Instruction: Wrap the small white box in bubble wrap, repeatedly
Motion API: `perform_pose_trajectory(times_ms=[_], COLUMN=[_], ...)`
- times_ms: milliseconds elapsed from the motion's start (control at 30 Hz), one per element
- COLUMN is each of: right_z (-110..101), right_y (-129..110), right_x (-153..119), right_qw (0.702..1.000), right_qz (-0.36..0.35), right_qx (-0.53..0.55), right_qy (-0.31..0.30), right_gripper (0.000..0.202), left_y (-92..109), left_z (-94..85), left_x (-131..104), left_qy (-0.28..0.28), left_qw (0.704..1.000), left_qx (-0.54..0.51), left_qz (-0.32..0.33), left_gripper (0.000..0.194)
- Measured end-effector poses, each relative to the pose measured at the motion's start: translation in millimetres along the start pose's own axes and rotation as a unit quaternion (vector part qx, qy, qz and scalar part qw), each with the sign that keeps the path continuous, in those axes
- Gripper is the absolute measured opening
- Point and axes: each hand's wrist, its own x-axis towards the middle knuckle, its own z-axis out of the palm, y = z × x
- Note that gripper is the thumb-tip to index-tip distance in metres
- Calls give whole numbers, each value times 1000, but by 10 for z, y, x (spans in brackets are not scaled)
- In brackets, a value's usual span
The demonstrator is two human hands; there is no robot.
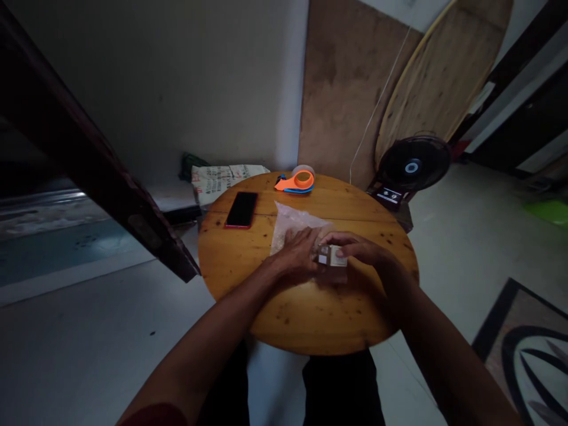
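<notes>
Near the middle of the round wooden table lies a sheet of bubble wrap (pixel 283 223), pale and see-through. My left hand (pixel 298 251) rests on it with its fingers stretched out, its fingertips close to a small box. That small box (pixel 338 256), brown with pale labels, sits at the right part of the wrap. My right hand (pixel 357 247) grips it from above and the right, thumb on the labelled face. Part of the wrap is hidden under my hands.
An orange and blue tape dispenser (pixel 298 180) stands at the back of the wooden table (pixel 306 322). A phone (pixel 241 209) with a red edge lies at the left. Beyond the table's right edge is a black fan (pixel 412 167); a dark wooden post (pixel 146 228) stands at left.
</notes>
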Motion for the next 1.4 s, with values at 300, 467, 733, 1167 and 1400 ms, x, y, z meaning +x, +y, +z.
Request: perform_pose_trajectory(times_ms=[300,467,733,1167,1400], right_z=[85,121,282,304,330], right_y=[105,250,286,318,265], right_x=[80,198,397,391,384], right_qw=[990,983,967,974,959], right_qz=[-28,-30,-97,-68,-53], right_qx=[33,65,-63,-138,-199], right_qy=[133,167,228,165,195], right_gripper=[33,42,56,49,43], left_y=[-159,-342,-304,-377,-394], left_z=[-8,-82,-155,-112,-94], left_x=[15,-21,-46,-30,-39], left_qy=[29,23,-1,1,5], left_qw=[999,999,999,999,1000], left_qx=[-15,43,26,16,20], left_qz=[27,-24,-26,-38,-19], left_gripper=[102,90,104,114,111])
